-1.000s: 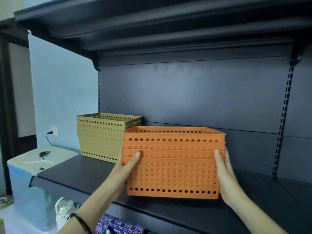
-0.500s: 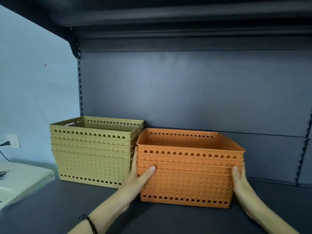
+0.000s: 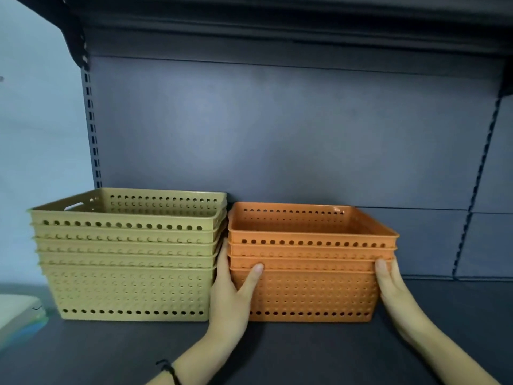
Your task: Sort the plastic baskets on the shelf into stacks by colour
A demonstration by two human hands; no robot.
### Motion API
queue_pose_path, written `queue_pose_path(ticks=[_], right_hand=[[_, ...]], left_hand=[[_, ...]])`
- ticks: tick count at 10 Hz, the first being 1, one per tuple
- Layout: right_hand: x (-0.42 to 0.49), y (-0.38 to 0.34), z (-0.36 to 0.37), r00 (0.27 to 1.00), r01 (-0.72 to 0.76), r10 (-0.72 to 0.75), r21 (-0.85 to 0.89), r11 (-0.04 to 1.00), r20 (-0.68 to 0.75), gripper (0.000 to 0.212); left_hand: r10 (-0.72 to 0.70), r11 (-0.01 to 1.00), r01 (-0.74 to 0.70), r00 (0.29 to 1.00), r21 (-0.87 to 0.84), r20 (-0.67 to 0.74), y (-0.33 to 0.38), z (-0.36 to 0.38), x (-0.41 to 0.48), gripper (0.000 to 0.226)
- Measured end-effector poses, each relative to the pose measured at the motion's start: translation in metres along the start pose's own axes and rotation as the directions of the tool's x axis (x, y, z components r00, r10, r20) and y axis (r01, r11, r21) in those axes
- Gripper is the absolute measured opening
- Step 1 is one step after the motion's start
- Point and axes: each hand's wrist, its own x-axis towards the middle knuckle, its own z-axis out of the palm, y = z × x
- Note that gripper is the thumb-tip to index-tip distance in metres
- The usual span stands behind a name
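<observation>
A stack of several orange perforated baskets rests on the dark shelf, close to the back panel. My left hand grips its left end, thumb across the front wall. My right hand presses on its right end, fingers up along the side. Right beside it on the left stands a taller stack of several mustard-yellow baskets; my left hand sits in the narrow gap between the two stacks.
The grey back panel rises behind both stacks and an upper shelf hangs overhead. Slotted uprights stand at left and right. A white object shows at the lower left edge.
The orange stack has gone from the shelf's front edge back to rest beside the yellow stack. Both hands stayed on its ends, and the view has moved closer.
</observation>
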Motion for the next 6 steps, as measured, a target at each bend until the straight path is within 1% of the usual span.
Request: queue_pose_path(ticks=[1, 2, 3, 4, 5, 6], right_hand=[[-0.007, -0.005, -0.001, 0.999, -0.029, 0.028, -0.028, 0.999, -0.034, 0.063], [-0.013, -0.013, -0.004, 0.996, -0.054, 0.049, -0.069, 0.996, -0.071, 0.060], [-0.016, -0.023, -0.006, 0.993, -0.069, 0.056, -0.121, 0.990, -0.104, 0.076], [-0.018, -0.032, -0.006, 0.985, -0.106, 0.084, -0.141, 0.984, -0.153, 0.062], [-0.024, -0.041, 0.001, 0.982, -0.131, 0.103, -0.179, 0.975, -0.159, 0.051], [-0.042, -0.058, 0.011, 0.971, -0.153, 0.091, -0.280, 0.948, -0.223, 0.062]], left_hand=[[-0.033, 0.999, 0.038, 0.991, -0.032, 0.126, 0.004, -0.009, -0.006, 0.071], [-0.062, 0.998, 0.060, 0.935, 0.015, 0.350, 0.000, -0.031, -0.010, 0.079], [-0.108, 0.994, 0.087, 0.883, 0.066, 0.457, 0.005, -0.058, -0.012, 0.066], [-0.126, 0.987, 0.065, 0.880, 0.146, 0.457, 0.019, -0.077, -0.014, 0.054], [-0.116, 0.981, 0.032, 0.886, 0.190, 0.448, 0.037, -0.089, -0.019, 0.037], [-0.102, 0.978, 0.029, 0.928, 0.204, 0.359, 0.049, -0.100, -0.029, 0.031]])
